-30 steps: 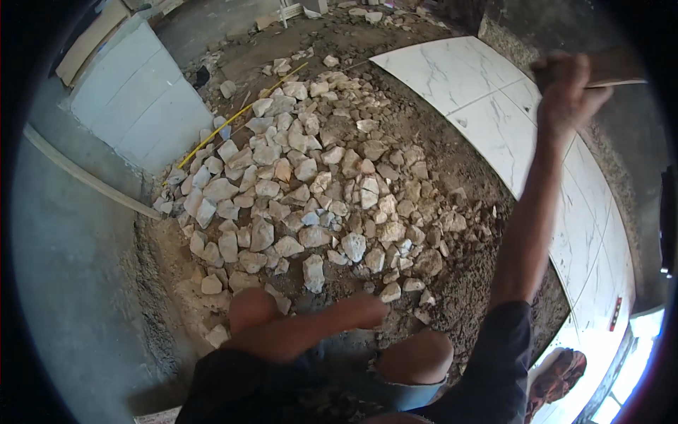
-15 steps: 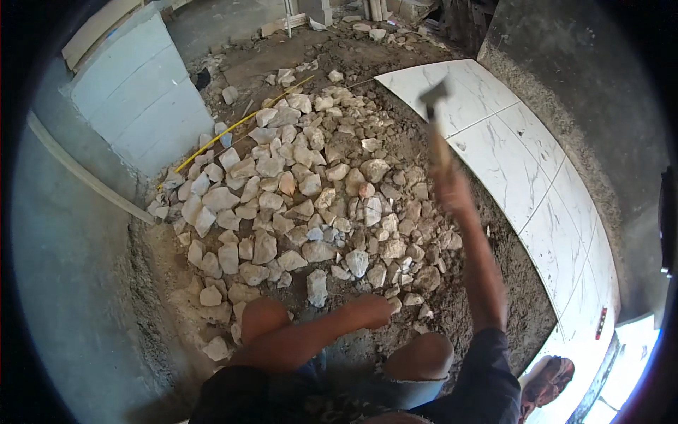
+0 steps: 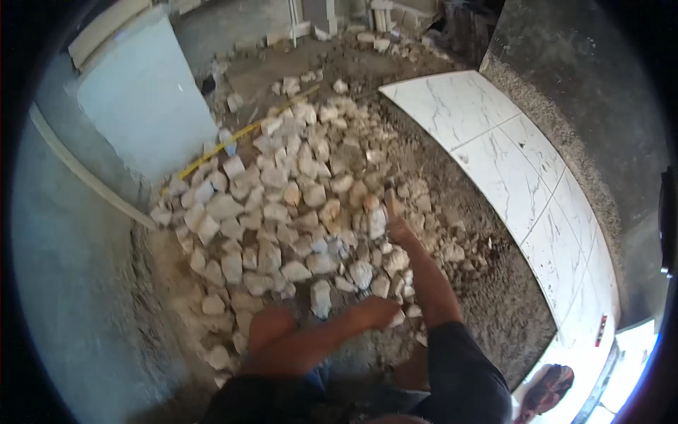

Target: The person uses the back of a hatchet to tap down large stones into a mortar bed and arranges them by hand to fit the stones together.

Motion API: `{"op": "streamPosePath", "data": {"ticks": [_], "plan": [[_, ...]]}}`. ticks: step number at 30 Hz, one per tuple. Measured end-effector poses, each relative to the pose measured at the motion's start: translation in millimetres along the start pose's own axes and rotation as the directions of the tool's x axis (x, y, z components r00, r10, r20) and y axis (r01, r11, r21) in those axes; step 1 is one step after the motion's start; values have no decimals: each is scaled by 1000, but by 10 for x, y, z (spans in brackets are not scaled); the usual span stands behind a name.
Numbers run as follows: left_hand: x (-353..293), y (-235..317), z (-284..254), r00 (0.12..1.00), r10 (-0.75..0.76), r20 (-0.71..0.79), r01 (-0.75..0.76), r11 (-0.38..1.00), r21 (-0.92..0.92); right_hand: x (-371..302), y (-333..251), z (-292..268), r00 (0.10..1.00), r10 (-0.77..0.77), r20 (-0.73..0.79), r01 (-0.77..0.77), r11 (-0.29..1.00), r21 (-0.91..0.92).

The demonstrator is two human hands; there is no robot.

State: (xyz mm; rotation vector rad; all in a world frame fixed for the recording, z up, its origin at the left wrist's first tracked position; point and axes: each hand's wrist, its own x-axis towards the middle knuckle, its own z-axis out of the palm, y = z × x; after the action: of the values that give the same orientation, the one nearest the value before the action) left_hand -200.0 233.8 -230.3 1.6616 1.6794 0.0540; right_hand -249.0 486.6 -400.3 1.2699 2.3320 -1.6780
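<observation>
Arm (image 3: 436, 290) forward, right hand (image 3: 401, 230) over stones (image 3: 224, 207)

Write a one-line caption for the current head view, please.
A bare right hand grips a tan wooden handle over pale jagged stones, near glossy white grey-veined tiles.

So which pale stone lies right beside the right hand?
The whitish, blocky stone just left of the bare right hand, below a small orange-pink stone; other pale stones lie farther away.
</observation>
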Motion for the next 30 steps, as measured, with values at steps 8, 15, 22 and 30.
{"op": "streamPosePath", "data": {"ticks": [8, 15, 22, 30], "plan": [[88, -113, 230, 996, 91, 10, -91, 996, 18, -1558, -2495, -1580, 638, -653, -407, 719, 695, 12], [-80, 125, 30, 989, 128, -67, -128, 992, -1, -1046, -2691, -1916, -102, -653, -750, 662, 518, -541], [-40, 20, 46, 1000, -6, -7, 6, 999, -40, -477, -424, 34, 1000, 1, -15, 2, 978, 210], [-45, -38, 93, 994, 105, -8, -105, 994, -3, -1656, -3160, -1718, 357, -722, -593, 854, 509, -105]]}}
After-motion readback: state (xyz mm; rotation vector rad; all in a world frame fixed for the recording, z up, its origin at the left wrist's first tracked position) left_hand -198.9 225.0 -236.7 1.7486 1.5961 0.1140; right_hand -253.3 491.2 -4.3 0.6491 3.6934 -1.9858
